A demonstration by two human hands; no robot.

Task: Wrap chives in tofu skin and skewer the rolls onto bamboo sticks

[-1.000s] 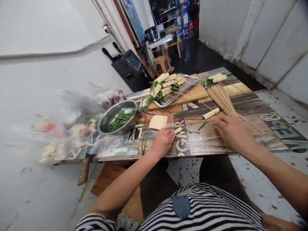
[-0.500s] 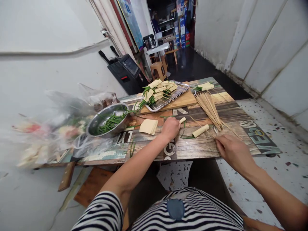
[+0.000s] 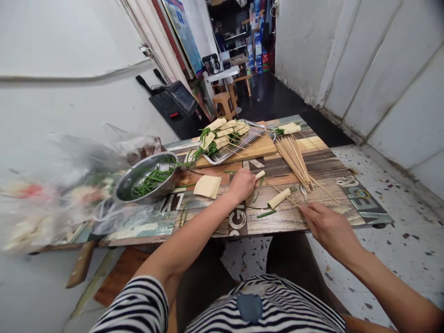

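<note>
My left hand (image 3: 243,185) is closed around a pale yellow tofu-skin roll (image 3: 260,175), whose end sticks out past the fingers. My right hand (image 3: 322,224) pinches the lower end of a thin bamboo skewer (image 3: 294,203). Along that skewer sits a second tofu-skin roll (image 3: 279,198), between the two hands; whether the skewer pierces it fully I cannot tell. A cut green stalk (image 3: 266,213) lies just below this roll. To the left of my left hand is a stack of square tofu sheets (image 3: 207,186).
Bamboo skewers (image 3: 293,159) lie fanned beyond my right hand. A metal tray (image 3: 222,159) of filled skewers rests on a wooden board (image 3: 270,147). Left are a steel bowl (image 3: 120,192) of green stalks, plastic bags (image 3: 76,162) and a knife handle (image 3: 81,264) overhanging the table edge.
The view has shifted slightly, so the table sits further left. The skewered roll has lifted a little away from the green stalk below it. Both hands keep their grip.
</note>
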